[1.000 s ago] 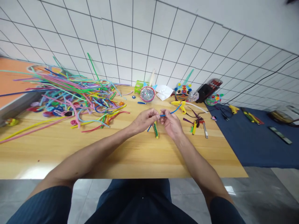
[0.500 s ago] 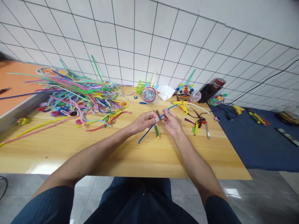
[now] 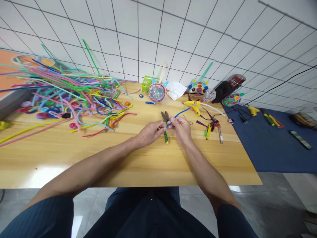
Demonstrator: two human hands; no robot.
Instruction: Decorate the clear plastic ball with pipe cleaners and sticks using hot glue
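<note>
A blue pipe cleaner (image 3: pixel 182 112) is stretched between my hands over the middle of the table. My right hand (image 3: pixel 182 129) is closed on it with thumb and fingers, and its free end slants up and away to the right. The fingertips of my left hand (image 3: pixel 151 133) are pinched at its near end, which is partly hidden there. Just under my hands lie pliers (image 3: pixel 166 137) with green and yellow handles, jaws pointing away from me. A yellow glue gun (image 3: pixel 194 107) rests beyond my right hand.
A heap of coloured pipe cleaners (image 3: pixel 71 89) covers the table's left. Along the wall stand a clear decorated ball (image 3: pixel 157 92), white tissue (image 3: pixel 176 90) and a colourful face-like craft (image 3: pixel 197 90). At right lie a pen (image 3: pixel 220 134) and a blue cloth (image 3: pixel 272 148).
The blue tail that hung toward me from my left hand no longer shows; the near end is now at my left fingertips. Both hands stay close together. The camera view has shifted slightly.
</note>
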